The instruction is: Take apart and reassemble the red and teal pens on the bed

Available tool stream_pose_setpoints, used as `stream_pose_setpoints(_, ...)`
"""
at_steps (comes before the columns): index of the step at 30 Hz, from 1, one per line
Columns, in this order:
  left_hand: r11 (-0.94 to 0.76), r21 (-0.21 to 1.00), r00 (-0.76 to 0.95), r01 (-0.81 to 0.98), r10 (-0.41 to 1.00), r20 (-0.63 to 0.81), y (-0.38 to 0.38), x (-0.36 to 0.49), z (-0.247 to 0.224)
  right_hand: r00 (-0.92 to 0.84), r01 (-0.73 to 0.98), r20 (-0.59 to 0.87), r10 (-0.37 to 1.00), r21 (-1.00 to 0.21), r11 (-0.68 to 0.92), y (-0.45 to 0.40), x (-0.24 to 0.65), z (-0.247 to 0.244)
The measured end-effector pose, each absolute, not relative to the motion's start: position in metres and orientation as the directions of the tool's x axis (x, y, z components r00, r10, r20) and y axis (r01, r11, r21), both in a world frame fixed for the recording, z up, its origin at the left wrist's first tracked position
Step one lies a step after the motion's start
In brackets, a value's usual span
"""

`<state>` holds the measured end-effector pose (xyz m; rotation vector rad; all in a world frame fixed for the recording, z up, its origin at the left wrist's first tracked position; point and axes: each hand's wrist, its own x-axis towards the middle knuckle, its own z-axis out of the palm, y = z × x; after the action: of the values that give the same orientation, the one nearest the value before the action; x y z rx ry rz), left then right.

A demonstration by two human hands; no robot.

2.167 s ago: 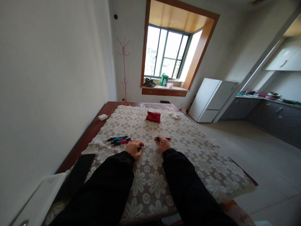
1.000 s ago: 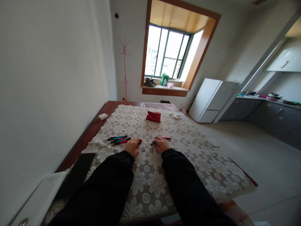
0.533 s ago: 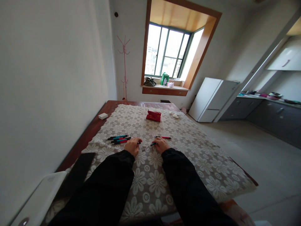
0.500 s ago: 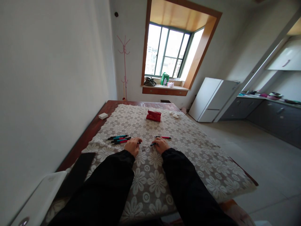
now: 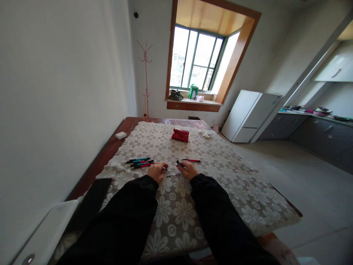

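Note:
My left hand rests low over the tablecloth, fingers closed on a small dark piece that is mostly hidden. My right hand pinches a short dark, teal-tinged pen, its end pointing up and to the left. On the cloth between the hands lies a thin pale stick, too small to make out clearly. Several black, teal and red pens lie in a bunch left of my left hand. One red pen with dark ends lies just beyond my right hand.
A red pouch stands farther back on the flowered tablecloth. White crumpled bits lie at the far right. A white box sits near the wall, and a black flat panel lies at the left edge.
The pen in my right hand has tipped upward and its end has risen. The thin pale stick between the hands shows more plainly. My left hand has shifted slightly right.

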<state>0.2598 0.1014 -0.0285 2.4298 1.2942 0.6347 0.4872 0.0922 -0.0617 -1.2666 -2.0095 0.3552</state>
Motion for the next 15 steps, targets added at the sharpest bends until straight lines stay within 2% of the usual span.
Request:
stream_pose_setpoints(3, -0.561, 0.457, 0.514, 0.69, 0.824, 0.236, 0.1012, 0.2598, -0.0293, -0.189, 0.636, 0.424, 0.886, -0.635, 0.439, 0.0938, 0.4878, -0.0652)
stream_pose_setpoints(10, -0.556, 0.449, 0.512, 0.7, 0.828, 0.228, 0.1036, 0.2588, -0.0322, -0.274, 0.771, 0.401, 0.874, -0.452, 0.449, 0.0904, 0.4862, -0.0592)
stream_pose_setpoints(15, -0.594, 0.477, 0.538, 0.647, 0.8, 0.266, 0.1067, 0.259, -0.0381, -0.267, 0.8, 0.382, 0.885, -0.425, 0.425, 0.0894, 0.486, -0.0595)
